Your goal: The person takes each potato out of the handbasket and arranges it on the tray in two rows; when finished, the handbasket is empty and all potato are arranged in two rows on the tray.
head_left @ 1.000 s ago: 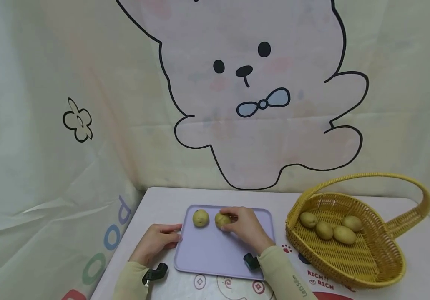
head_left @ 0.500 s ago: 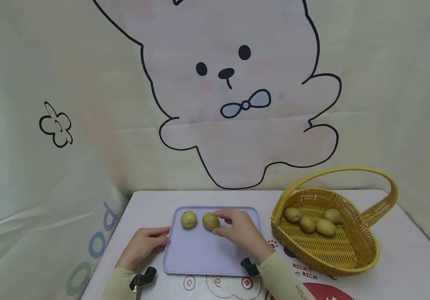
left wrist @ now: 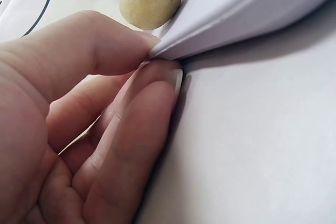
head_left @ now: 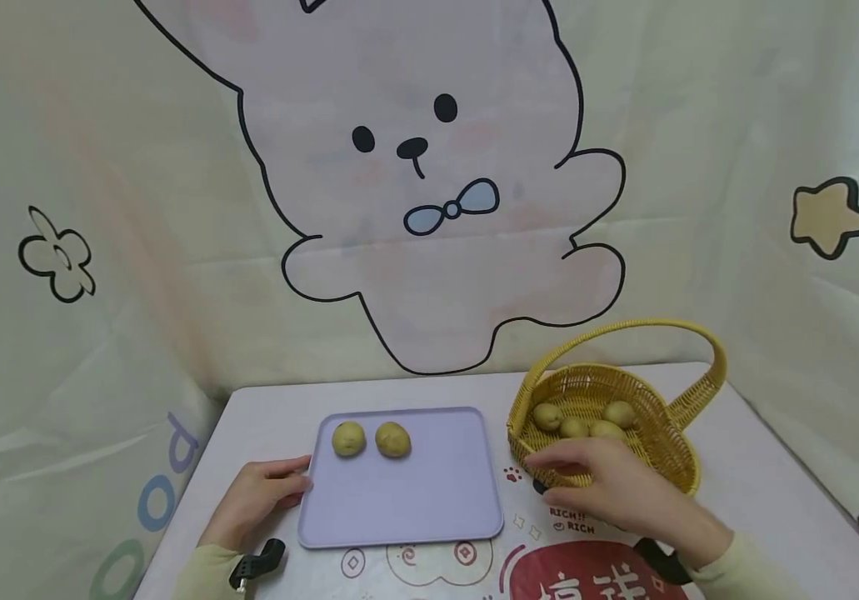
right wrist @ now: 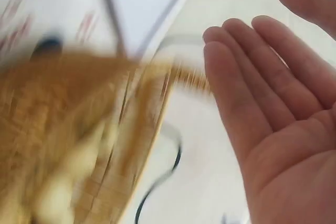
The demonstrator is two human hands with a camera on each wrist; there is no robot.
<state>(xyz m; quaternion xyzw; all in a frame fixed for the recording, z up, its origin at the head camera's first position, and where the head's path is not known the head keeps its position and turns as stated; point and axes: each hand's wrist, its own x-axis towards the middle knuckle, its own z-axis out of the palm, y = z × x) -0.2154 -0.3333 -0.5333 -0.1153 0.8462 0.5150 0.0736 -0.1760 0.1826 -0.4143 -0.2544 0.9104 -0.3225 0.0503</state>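
Observation:
Two potatoes, a left potato and a right potato, lie side by side near the far left corner of a lilac tray. My left hand pinches the tray's left edge; the left wrist view has the thumb on the rim and the fingertips just under it. My right hand is over the near side of a yellow wicker basket, fingers loosely bent and nothing in them. Several potatoes lie in the basket, partly hidden behind that hand. The right wrist view is blurred.
The basket's tall arched handle rises on its far side. A white table covering with red print lies under everything. Behind the table hangs a curtain with a cartoon bear.
My right hand has let go of the right potato on the tray and moved right to the basket. The left hand stays at the tray's edge. The head view has turned right.

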